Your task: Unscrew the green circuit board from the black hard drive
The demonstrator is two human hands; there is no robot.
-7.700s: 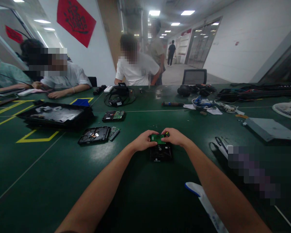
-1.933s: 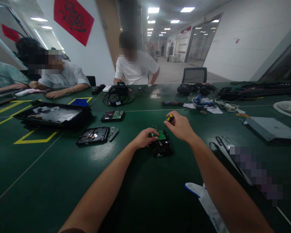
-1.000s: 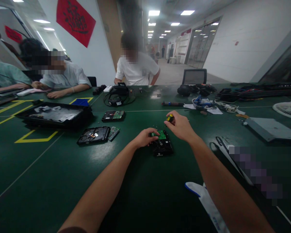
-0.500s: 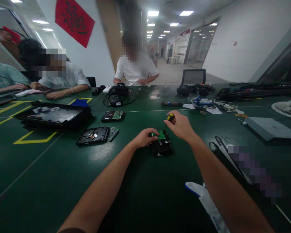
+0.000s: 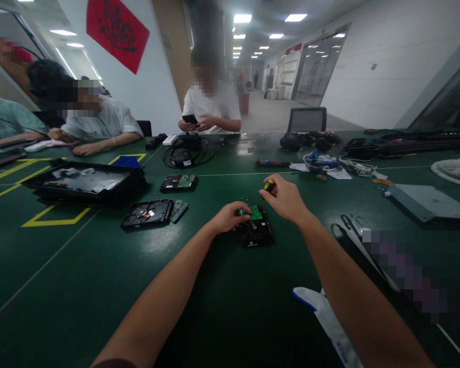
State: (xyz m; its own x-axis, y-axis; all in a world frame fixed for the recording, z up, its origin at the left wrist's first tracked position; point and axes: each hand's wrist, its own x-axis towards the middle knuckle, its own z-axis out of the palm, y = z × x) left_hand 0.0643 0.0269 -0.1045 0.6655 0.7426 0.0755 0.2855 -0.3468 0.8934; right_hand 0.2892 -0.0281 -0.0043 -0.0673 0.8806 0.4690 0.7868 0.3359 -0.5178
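Observation:
A black hard drive (image 5: 256, 236) lies on the green table in front of me, with a green circuit board (image 5: 256, 213) on its far half. My left hand (image 5: 229, 219) holds the drive at its left side, fingertips resting over the board. Closed around the yellow and black handle of a screwdriver (image 5: 269, 185) is my right hand (image 5: 286, 198), just above the drive's far right corner. The screwdriver's shaft and tip are too small to make out. Several tiny screws (image 5: 245, 198) lie just beyond the drive.
To the left lie a second hard drive (image 5: 147, 213), a loose circuit board (image 5: 180, 210), another drive (image 5: 178, 182) and a black tray (image 5: 88, 179). A white glove (image 5: 329, 317) is under my right forearm. A metal box (image 5: 431, 202) sits at right. Co-workers sit across the table.
My hands, the screwdriver and the drive stay almost in place. Across the table, the person in white now holds a phone in both hands.

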